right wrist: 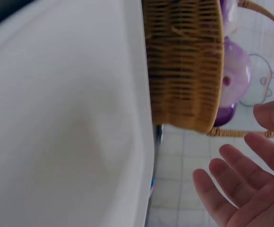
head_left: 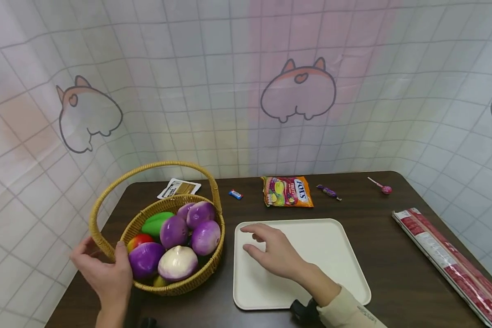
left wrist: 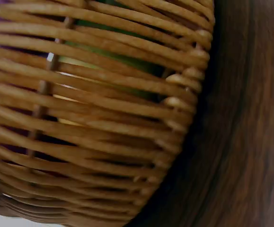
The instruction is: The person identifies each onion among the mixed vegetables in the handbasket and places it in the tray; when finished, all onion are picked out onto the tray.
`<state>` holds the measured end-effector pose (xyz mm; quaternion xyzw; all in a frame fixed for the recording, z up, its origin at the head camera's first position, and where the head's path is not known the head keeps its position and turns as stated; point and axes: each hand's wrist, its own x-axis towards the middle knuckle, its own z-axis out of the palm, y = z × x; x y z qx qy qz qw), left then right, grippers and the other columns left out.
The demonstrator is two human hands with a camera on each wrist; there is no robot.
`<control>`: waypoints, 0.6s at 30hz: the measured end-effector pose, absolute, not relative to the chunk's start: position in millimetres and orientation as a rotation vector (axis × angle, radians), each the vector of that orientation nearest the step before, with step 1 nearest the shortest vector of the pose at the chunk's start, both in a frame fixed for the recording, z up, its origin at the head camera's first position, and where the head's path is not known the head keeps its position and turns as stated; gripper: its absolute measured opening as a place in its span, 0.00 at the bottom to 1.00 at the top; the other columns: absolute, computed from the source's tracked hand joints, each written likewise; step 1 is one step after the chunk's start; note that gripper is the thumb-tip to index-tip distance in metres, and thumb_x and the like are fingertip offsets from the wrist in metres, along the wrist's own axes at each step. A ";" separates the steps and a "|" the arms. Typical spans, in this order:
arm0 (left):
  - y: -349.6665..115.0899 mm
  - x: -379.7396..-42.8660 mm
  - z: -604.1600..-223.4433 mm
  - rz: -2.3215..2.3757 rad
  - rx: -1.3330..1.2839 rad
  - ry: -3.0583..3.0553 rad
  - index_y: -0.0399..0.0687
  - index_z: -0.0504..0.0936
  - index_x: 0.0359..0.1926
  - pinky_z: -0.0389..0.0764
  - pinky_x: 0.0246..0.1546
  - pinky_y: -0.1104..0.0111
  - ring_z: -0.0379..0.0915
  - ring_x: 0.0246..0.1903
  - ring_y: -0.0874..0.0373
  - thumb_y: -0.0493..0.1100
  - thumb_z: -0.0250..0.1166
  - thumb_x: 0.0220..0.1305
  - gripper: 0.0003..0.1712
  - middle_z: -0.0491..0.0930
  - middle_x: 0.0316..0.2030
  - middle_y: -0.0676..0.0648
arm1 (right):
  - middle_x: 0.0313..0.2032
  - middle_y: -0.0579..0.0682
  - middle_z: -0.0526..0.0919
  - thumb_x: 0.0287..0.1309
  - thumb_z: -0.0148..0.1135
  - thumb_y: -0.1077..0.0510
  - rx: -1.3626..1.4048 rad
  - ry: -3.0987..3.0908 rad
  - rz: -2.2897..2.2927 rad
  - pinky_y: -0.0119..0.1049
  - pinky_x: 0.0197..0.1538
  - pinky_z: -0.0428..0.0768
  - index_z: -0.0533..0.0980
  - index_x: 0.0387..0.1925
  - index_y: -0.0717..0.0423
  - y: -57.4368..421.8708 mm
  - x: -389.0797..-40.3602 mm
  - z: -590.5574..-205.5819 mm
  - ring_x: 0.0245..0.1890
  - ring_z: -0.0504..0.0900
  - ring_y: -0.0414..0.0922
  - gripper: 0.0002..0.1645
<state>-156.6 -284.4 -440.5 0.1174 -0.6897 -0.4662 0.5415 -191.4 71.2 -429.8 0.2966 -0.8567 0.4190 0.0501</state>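
Observation:
A woven wicker basket (head_left: 197, 282) with a tall hoop handle stands at the left of the dark table. It holds several purple-and-white toy vegetables (head_left: 174, 232), a green one (head_left: 156, 223) and a red-orange one (head_left: 139, 240). My left hand (head_left: 106, 273) grips the basket's left side by the foot of the handle, thumb at the rim. The left wrist view is filled by the woven wall (left wrist: 89, 94). Over the white tray (head_left: 311, 287), my right hand (head_left: 274, 250) hovers with fingers spread and nothing held, pointing toward the basket.
Along the back lie a card (head_left: 179, 187), a small blue-wrapped candy (head_left: 235, 194), a Fox's candy bag (head_left: 287, 191), a purple-wrapped candy (head_left: 329, 191) and a lollipop (head_left: 386, 189). A long red-and-white package (head_left: 447, 259) lies at the right edge. Grid-patterned curtain surrounds the table.

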 end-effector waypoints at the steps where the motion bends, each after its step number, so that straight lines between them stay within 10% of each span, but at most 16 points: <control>1: -287.4 -158.6 -445.2 -1.164 0.317 -1.660 0.41 0.66 0.58 0.65 0.44 0.75 0.64 0.45 0.67 0.31 0.64 0.53 0.31 0.65 0.46 0.62 | 0.56 0.42 0.80 0.61 0.64 0.52 0.904 -2.598 1.295 0.43 0.51 0.79 0.76 0.58 0.49 68.0 -191.2 -428.8 0.49 0.82 0.48 0.23; 18: -298.6 -170.0 -456.2 -1.749 0.436 -1.645 0.20 0.77 0.35 0.67 0.51 0.81 0.72 0.56 0.59 0.27 0.57 0.60 0.08 0.84 0.49 0.50 | 0.60 0.45 0.75 0.59 0.66 0.54 0.919 -2.522 1.424 0.47 0.62 0.71 0.73 0.60 0.52 17.2 -196.5 -417.0 0.62 0.72 0.44 0.27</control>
